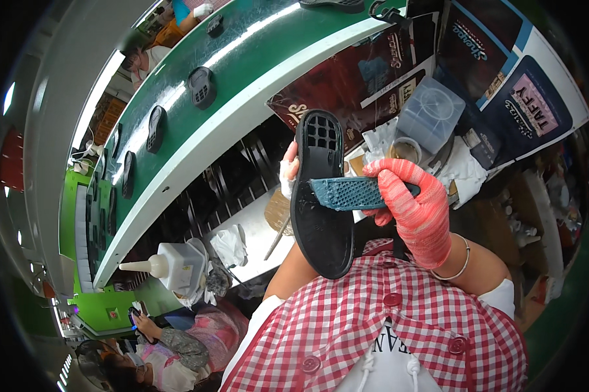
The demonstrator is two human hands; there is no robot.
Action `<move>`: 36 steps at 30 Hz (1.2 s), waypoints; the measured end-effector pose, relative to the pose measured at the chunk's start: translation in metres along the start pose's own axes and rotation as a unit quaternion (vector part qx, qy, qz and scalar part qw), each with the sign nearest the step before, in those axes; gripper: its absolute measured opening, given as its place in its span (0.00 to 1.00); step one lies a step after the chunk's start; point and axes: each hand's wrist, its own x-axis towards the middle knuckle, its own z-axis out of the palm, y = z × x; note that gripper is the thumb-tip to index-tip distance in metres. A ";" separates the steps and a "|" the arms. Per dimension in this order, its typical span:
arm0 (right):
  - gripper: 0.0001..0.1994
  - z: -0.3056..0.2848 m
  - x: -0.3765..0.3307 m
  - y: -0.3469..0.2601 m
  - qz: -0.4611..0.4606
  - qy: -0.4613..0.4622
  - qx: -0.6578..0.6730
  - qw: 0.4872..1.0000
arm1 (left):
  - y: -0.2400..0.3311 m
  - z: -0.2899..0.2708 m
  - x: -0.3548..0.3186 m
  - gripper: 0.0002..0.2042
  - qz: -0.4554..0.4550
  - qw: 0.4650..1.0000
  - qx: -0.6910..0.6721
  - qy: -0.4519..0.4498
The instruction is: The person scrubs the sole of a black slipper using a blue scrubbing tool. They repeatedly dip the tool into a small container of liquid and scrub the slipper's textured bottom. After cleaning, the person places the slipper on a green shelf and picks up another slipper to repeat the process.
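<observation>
A black shoe sole [322, 225], with a grid of square hollows at its far end, is held upright in front of my body. My left hand [288, 171] grips it from behind by its left edge; white covering shows on the fingers, and most of the hand is hidden. In a pink knitted glove, my right hand [409, 206] is closed on a flat blue-green brush-like tool [347, 194] with a textured face and a dark end. The tool lies across the middle of the sole and looks to touch it.
A green conveyor belt [242, 68] with a white edge curves past, carrying several dark soles [202, 88]. A white nozzle bottle [177, 266] stands at the left. A small cup [405, 150] and clear plastic tub [431, 112] stand beyond my right hand. Another person [177, 353] sits at lower left.
</observation>
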 end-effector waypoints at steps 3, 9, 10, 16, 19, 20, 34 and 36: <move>0.09 -0.003 0.004 -0.004 -0.009 0.009 0.008 1.000 | -0.002 -0.010 -0.005 0.21 0.020 0.996 0.011 -0.087; 0.09 -0.009 0.016 -0.010 -0.053 0.027 -0.002 0.998 | -0.009 0.031 -0.016 0.22 0.024 0.994 -0.045 0.100; 0.09 -0.009 0.019 -0.012 -0.066 0.032 -0.010 0.997 | -0.009 0.031 -0.016 0.22 0.012 0.995 -0.063 0.074; 0.09 -0.011 0.030 -0.021 -0.070 0.029 -0.033 0.997 | -0.012 0.023 -0.020 0.23 0.008 0.999 -0.007 0.034; 0.09 -0.010 0.015 -0.023 -0.031 0.013 -0.044 0.998 | -0.010 0.020 -0.016 0.22 0.017 0.997 0.044 0.064; 0.09 -0.008 0.010 -0.022 -0.016 0.011 -0.042 0.999 | -0.006 0.008 -0.009 0.22 -0.001 0.998 0.057 0.026; 0.09 -0.008 -0.010 -0.018 0.071 -0.012 -0.030 0.997 | -0.020 -0.034 0.022 0.22 -0.217 0.970 -0.107 -0.023; 0.09 -0.007 -0.011 -0.019 0.076 -0.013 -0.030 0.997 | -0.022 -0.027 0.020 0.22 -0.217 0.966 -0.137 -0.030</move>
